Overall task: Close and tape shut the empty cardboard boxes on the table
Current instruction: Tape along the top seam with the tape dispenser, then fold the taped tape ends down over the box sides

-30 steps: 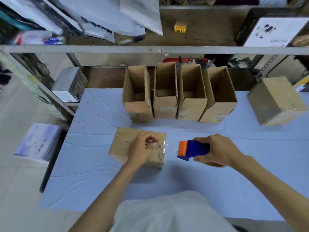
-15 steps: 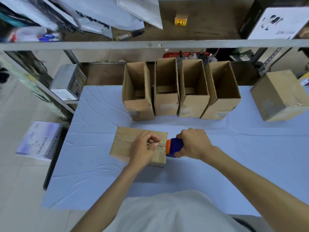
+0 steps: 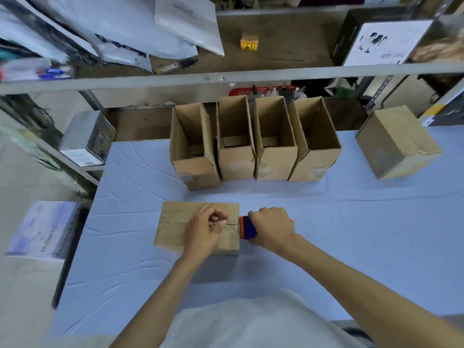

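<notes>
— Cardboard box [image 3: 175, 227] is lying shut on the near part of the table [image 3: 351, 234], yes? What is it looking like from your end?

— I'm seeing plain brown corrugated board, matte, a squat rectangular block. Its two top flaps are meeting in a straight seam running left to right. It's sitting on a pale blue cloth [image 3: 130, 272] that is creasing in long thin lines.

— Where are the fingers sitting on it?

— My left hand [image 3: 203, 232] is resting on the right half of the lid, fingers curled. Thumb and forefinger are pinching together on the seam, on what I'm reading as the end of the clear tape [image 3: 236, 223], a thin glossy strip glinting at the box's right edge.

— And the other side?

— My right hand [image 3: 272, 228] is wrapping around the tape dispenser [image 3: 247, 227], a chunky blue plastic body with an orange front lip. That lip is touching the box's right edge, just beside the left thumb.

— Anything else showing?

— Four open boxes [image 3: 275, 159] are standing upright side by side behind it, the same brown board, well apart from both hands. Another closed box [image 3: 396, 144] is sitting far right, turned at an angle. A grey metal shelf rail [image 3: 226, 76] is running across above them.
</notes>
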Demonstrator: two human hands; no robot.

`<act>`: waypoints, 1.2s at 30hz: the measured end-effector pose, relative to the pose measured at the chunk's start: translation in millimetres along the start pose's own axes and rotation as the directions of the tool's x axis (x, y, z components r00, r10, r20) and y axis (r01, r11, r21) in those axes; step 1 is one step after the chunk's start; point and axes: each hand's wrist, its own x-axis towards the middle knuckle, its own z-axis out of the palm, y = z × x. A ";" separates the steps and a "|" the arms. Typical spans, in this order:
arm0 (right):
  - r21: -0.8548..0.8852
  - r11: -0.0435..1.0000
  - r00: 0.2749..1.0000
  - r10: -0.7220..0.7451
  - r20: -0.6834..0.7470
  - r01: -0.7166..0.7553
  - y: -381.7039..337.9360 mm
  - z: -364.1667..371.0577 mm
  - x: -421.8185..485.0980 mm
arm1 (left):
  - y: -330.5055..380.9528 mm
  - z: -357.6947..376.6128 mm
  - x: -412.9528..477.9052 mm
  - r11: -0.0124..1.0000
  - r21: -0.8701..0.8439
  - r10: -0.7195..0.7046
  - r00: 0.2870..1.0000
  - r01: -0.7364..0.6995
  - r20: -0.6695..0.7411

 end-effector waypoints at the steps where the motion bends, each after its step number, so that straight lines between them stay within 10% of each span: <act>1: 0.008 1.000 0.999 0.012 -0.041 -0.012 1.4 3.2 -0.4 | -0.5 0.6 -0.5 1.000 0.007 0.002 1.000 -0.002 -0.008; 9: 0.161 0.979 0.934 0.172 -0.313 -0.126 47.7 58.2 0.6 | 0.6 0.2 4.1 0.998 0.053 0.019 0.999 -0.021 0.025; 16: 0.203 0.966 0.965 0.196 -0.173 -0.160 51.2 110.0 2.6 | 4.6 -10.7 17.4 1.000 0.005 -0.018 0.987 0.018 0.159; 22: 0.183 0.953 0.926 0.281 -0.251 -0.240 47.5 98.8 11.6 | 12.0 -23.5 30.4 0.959 0.222 0.131 0.970 -0.176 0.205; 25: 0.269 0.962 0.910 0.145 -0.388 -0.039 34.3 76.3 12.2 | 8.5 -29.4 42.3 0.895 0.400 0.078 0.952 -0.197 0.295; 30: 0.875 0.484 0.991 0.099 -0.084 0.026 -13.4 43.2 3.5 | 7.7 -27.3 46.1 0.922 0.384 -0.045 0.970 -0.051 0.238; 36: 0.992 0.078 0.992 0.093 0.091 -0.098 -35.6 43.4 9.8 | 11.7 -19.1 30.9 0.938 0.348 -0.012 0.999 0.000 0.033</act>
